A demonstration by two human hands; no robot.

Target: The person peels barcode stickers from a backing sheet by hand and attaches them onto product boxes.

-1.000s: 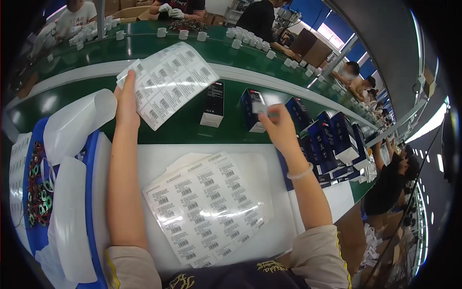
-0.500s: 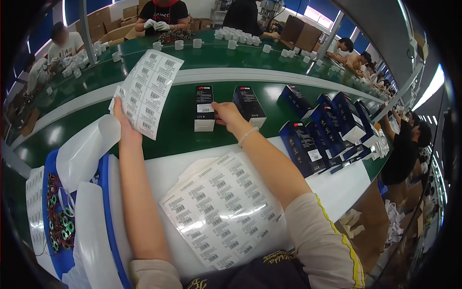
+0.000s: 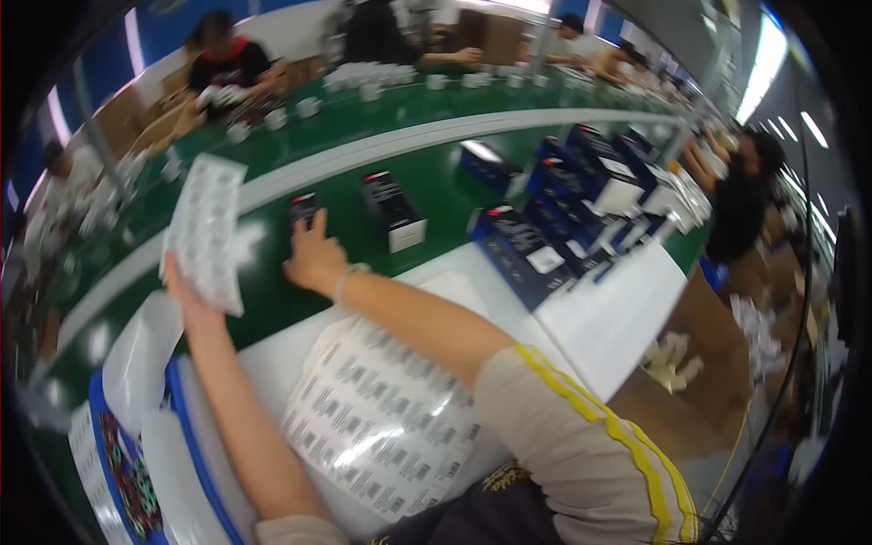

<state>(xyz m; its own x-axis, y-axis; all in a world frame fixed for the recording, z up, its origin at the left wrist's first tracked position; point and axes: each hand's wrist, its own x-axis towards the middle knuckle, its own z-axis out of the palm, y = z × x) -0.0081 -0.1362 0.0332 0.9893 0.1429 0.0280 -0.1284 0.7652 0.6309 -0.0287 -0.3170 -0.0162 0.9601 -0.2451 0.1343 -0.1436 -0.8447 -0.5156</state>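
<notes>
My left hand (image 3: 193, 298) is closed on the lower left edge of a sheet of white barcode labels (image 3: 207, 227), holding it up above the bench. My right hand (image 3: 318, 262) lies over the near part of a small black box (image 3: 302, 205), its fingers stretched out and apart on it. The hand hides most of that box, and any label on it. A second black box (image 3: 392, 207) lies to the right of my right hand. Below my forearms, more barcode label sheets (image 3: 363, 418) are spread on the white work surface.
Several dark blue boxes (image 3: 590, 195) are stacked at the right. A blue bin (image 3: 182, 400) with wired parts and pale backing sheets stands at the left. Across the green bench (image 3: 263, 327) runs a pale rail (image 3: 300, 163); beyond it people work among white round parts.
My view has swung right, and everything has shifted left in it. My right hand has gone from pinching at the box's label to lying over the box with fingers extended.
</notes>
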